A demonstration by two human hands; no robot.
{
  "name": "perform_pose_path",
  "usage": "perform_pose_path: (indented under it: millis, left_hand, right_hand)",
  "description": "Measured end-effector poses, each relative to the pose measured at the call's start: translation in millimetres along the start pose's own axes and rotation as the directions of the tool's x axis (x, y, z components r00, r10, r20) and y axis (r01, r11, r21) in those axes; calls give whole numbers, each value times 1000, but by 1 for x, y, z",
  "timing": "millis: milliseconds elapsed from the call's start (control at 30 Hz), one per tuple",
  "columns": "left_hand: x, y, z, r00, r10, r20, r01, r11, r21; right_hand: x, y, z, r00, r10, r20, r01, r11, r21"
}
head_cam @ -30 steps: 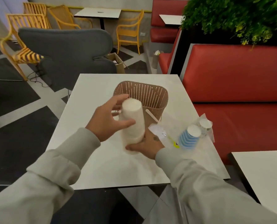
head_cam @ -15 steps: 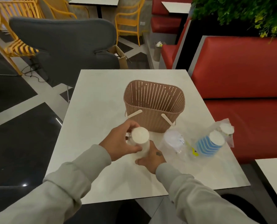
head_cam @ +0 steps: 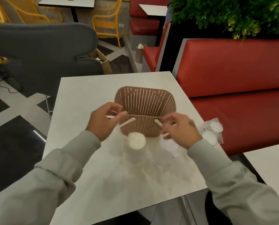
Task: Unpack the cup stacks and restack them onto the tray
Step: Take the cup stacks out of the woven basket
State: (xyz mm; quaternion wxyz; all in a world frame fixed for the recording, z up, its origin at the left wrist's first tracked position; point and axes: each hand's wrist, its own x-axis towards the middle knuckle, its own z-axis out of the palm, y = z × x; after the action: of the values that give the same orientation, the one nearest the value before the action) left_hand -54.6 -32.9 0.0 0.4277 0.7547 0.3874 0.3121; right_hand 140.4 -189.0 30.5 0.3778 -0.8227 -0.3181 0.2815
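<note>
A white cup stack [head_cam: 136,148] stands bottom-up on the pale table [head_cam: 90,172], just in front of the brown perforated basket [head_cam: 145,103]. My left hand [head_cam: 104,120] hovers above and left of the stack, fingers apart, at the basket's near left corner. My right hand [head_cam: 179,129] hovers right of the stack by the basket's near right corner, fingers spread and blurred. Neither hand holds anything. More wrapped cups [head_cam: 212,132] lie in clear plastic at the table's right edge, partly hidden behind my right hand.
A crumpled clear wrapper [head_cam: 172,148] lies under my right wrist. A red bench [head_cam: 233,69] runs along the right. A grey chair [head_cam: 42,51] stands beyond the table's far left. Another pale table [head_cam: 272,166] sits at the lower right.
Both hands have let go of the white cup stack, which now stands alone on the table. The hands have lifted and spread toward the basket's near corners. The camera has tilted down.
</note>
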Motion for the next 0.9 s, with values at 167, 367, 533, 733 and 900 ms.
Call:
perform_pose_path:
  millis: [167, 367, 533, 733, 900]
  left_hand:
    - [29, -16, -1, 998, -16, -61, 30, 974, 225]
    - [31, -26, 1, 991, -131, -4, 129, 965, 230]
    - [24, -26, 2, 990, -141, -8, 140, 972, 191]
    - [26, -27, -1, 985, -166, -36, 170, 968, 185]
    - [19, -27, -3, 993, -108, -42, 114, 976, 184]
  right_hand:
    - [31, -3, -23, 967, 28, -255, -52, 995, -88]
    - [41, 0, -11, 984, 116, -132, -134, 981, -140]
    - [50, -3, 0, 982, 124, -139, -144, 980, -139]
    - [66, -9, 2, 990, 101, -98, -115, 982, -148]
    - [69, 0, 0, 995, 94, -45, -100, 985, -143]
